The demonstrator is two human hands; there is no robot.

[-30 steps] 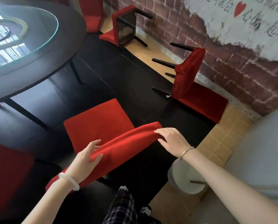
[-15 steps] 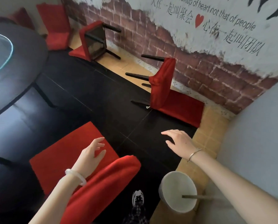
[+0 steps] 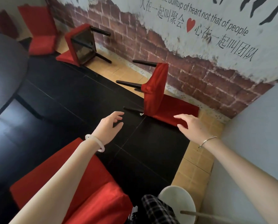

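- Left hand (image 3: 110,125): fingers were released and loosely spread and held nothing. The hand hung over the dark floor (image 3: 151,151), short of the fallen chair (image 3: 156,88).
- Right hand (image 3: 191,128): fingers were likewise straight and apart, with no grasp. The fingertips lay over the near edge of the fallen chair's backrest. Contact could not be judged from this view.
- Fallen chair: it lay tipped on its back beside the brick wall (image 3: 191,75), backrest flat on the floor, seat on edge and legs pointing left.
- Change: a second before, both hands had rested on the backrest of the near chair (image 3: 102,199). They had since let go and moved forward, and the view had swung toward the wall.
- Near chair: it stood upright at the lower left and was probably finished with.
- Meaning: the work appeared to have passed to the fallen chair, which was not yet gripped or raised.
- Other items: a second fallen chair (image 3: 82,46) lay farther along the wall. A round table (image 3: 4,65) stood at left and a white bin (image 3: 178,199) beside the person's leg.
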